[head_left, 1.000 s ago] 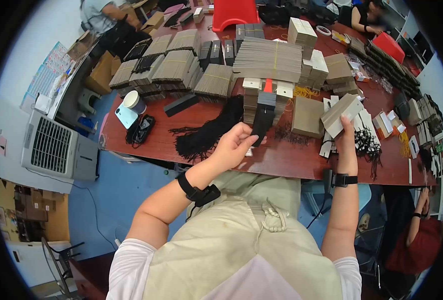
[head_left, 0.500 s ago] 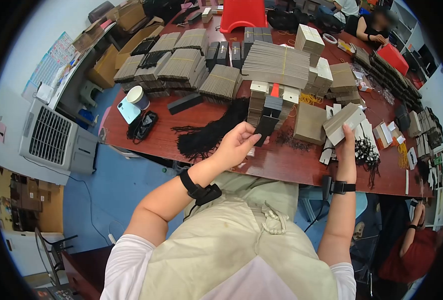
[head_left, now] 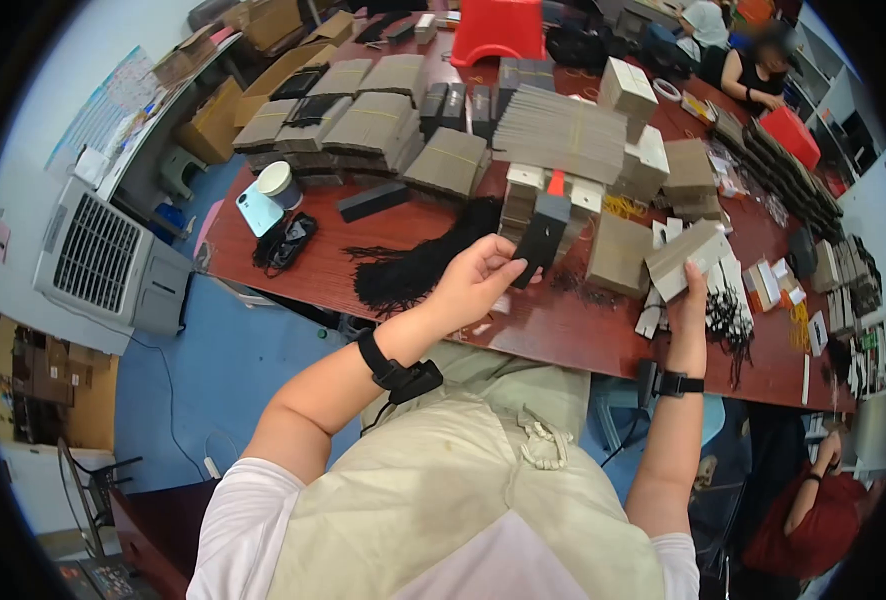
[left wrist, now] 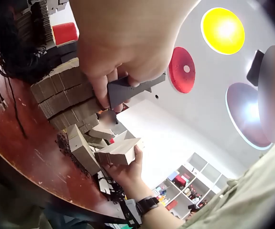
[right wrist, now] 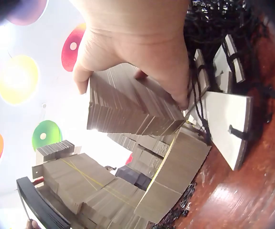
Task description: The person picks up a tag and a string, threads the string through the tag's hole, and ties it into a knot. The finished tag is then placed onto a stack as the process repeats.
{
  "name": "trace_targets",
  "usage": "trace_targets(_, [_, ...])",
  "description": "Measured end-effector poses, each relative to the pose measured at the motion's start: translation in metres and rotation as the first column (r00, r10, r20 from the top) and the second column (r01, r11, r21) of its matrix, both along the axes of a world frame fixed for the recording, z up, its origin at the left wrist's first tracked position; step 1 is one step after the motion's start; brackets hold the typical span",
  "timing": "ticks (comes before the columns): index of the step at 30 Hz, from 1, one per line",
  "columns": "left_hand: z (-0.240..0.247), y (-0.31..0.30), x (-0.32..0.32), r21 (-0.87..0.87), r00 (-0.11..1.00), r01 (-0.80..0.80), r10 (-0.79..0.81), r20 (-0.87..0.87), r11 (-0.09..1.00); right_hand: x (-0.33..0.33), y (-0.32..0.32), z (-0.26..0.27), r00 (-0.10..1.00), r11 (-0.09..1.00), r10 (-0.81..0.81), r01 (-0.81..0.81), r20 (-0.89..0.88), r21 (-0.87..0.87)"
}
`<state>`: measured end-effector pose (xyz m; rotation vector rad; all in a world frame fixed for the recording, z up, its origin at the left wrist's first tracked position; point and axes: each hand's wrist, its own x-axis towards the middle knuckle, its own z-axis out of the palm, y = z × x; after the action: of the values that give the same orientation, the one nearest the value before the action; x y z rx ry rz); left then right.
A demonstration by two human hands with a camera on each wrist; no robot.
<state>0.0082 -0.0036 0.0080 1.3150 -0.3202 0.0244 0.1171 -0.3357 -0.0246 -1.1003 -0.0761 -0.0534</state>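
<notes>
In the head view my left hand (head_left: 481, 275) pinches a small stack of black cards (head_left: 543, 240) between thumb and fingers, tilted up over the table's front. The same dark stack (left wrist: 123, 90) hangs below the left palm in the left wrist view. Over on the right, my right hand (head_left: 691, 300) grips a thick block of grey-and-white cards (head_left: 685, 260), thumb on one side and fingers on the other. Its layered edges show in the right wrist view, where the card block (right wrist: 132, 107) fills the grasp. Beneath it lie white tags (right wrist: 228, 124) with black cords.
Behind the hands, banded grey card stacks (head_left: 558, 135) rise on the red-brown table (head_left: 443, 325). A heap of black cords (head_left: 413, 265) lies left of the left hand. Farther left are a paper cup (head_left: 281, 190) and a phone (head_left: 259, 210). A grey card pile (head_left: 620, 255) sits between the hands.
The black cards have turned so a flat face shows instead of their fanned top edges. Both hands keep their holds. The head view has shifted, moving the table goods slightly right.
</notes>
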Motion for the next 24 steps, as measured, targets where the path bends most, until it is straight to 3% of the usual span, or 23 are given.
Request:
trace_targets(1, [-0.001,0.002,0.003,0.009,0.999,-0.030,0.030,0.011,0.999,-0.002,0.003,0.005,1.000,1.000,-0.005,0.005,0.015,-0.003])
trace_targets(2, [-0.002,0.004,0.003,0.161,0.987,-0.104,0.121,-0.101,0.981,-0.002,0.006,0.008,1.000,1.000,-0.023,0.023,0.009,-0.012])
trace_targets(4, [0.001,0.008,0.001,0.413,0.959,-0.227,0.276,-0.060,0.882,-0.001,0.015,0.017,0.999,0.998,-0.041,0.042,0.020,-0.053])
trace_targets(6, [-0.006,0.017,0.000,0.452,0.944,-0.238,0.314,-0.100,0.860,0.005,0.014,0.012,0.996,0.983,-0.045,0.057,0.073,-0.175])
trace_targets(7, [-0.014,0.022,-0.001,0.452,0.940,-0.241,0.323,-0.113,0.859,0.006,0.014,0.016,0.996,0.942,-0.039,0.065,0.085,-0.328])
trace_targets(8, [-0.022,0.025,-0.001,0.455,0.938,-0.232,0.322,-0.129,0.860,0.007,0.014,0.018,0.995,0.878,-0.043,0.080,0.089,-0.472])
trace_targets(9, [-0.030,0.029,-0.002,0.434,0.940,-0.228,0.314,-0.136,0.871,0.005,0.020,0.031,0.981,0.686,-0.063,0.177,0.186,-0.706])
trace_targets(10, [-0.038,0.033,-0.003,0.417,0.940,-0.227,0.310,-0.143,0.880,0.002,0.030,0.046,0.962,0.429,-0.047,0.263,0.270,-0.864])
trace_targets(12, [-0.058,0.040,-0.004,0.465,0.949,-0.175,0.274,-0.155,0.868,-0.003,0.051,0.068,0.927,0.135,0.006,0.371,0.375,-0.919])
trace_targets(15, [-0.058,0.041,-0.013,0.592,0.954,-0.182,0.288,-0.088,0.785,-0.003,0.074,0.068,0.972,-0.120,0.049,0.235,0.231,-0.964])
trace_targets(18, [-0.064,0.041,-0.017,0.669,0.957,-0.257,0.279,0.077,0.697,0.005,0.085,0.031,0.966,-0.263,0.110,0.256,0.235,-0.930])
trace_targets(20, [-0.063,0.042,-0.019,0.712,0.940,-0.340,0.231,0.250,0.614,0.010,0.085,0.029,0.981,-0.252,0.099,0.186,0.166,-0.950])
trace_targets(24, [-0.063,0.040,-0.019,0.694,0.936,-0.352,0.246,0.252,0.628,0.012,0.078,0.033,0.983,-0.287,0.158,0.137,0.094,-0.948])
